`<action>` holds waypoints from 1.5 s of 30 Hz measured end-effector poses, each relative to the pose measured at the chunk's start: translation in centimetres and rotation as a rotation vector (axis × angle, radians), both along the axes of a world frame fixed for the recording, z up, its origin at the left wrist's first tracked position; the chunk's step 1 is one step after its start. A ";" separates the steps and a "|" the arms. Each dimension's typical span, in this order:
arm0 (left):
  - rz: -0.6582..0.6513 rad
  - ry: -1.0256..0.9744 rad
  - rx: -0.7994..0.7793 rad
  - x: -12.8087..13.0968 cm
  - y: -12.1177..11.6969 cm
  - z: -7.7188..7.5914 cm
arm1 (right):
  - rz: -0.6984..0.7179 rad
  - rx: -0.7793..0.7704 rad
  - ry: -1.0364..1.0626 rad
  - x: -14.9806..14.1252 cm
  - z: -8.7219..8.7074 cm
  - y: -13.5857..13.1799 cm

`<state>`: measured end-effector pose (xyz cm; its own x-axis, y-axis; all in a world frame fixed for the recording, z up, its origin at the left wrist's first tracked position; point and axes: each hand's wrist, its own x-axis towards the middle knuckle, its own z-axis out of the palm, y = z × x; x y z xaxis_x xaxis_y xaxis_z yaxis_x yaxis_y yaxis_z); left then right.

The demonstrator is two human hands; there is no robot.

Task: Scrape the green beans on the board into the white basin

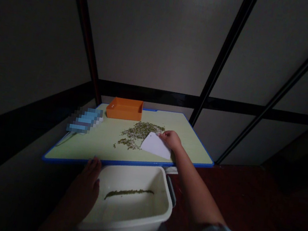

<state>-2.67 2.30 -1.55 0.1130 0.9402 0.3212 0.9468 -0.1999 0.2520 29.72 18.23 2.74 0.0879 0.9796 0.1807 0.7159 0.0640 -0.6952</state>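
Observation:
My right hand [171, 139] pinches the upper edge of a white flat scraper [155, 146], a piece with a curved corner and a small hole. The scraper rests on the pale green tabletop [94, 148], against the right side of a spread of small green beans or seeds [141, 130]. My left hand [88, 186] grips the left rim of a white plastic bin [138, 222], its thumb near the inner side. This bin sits below the table's front edge, and a thin line of the same green bits [128, 192] lies on its bottom.
An orange open box [123, 114] stands at the back left of the table. Nearer the left edge is a blurred light-blue object [86, 120] with a white cable. The table has a blue rim [126, 163]. Grey panelled walls [153, 42] stand behind and to the left.

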 end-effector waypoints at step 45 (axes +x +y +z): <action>-0.027 -0.023 0.030 -0.2 0.0 -0.6 | 0.207 0.057 0.191 -0.1 -0.1 -1.0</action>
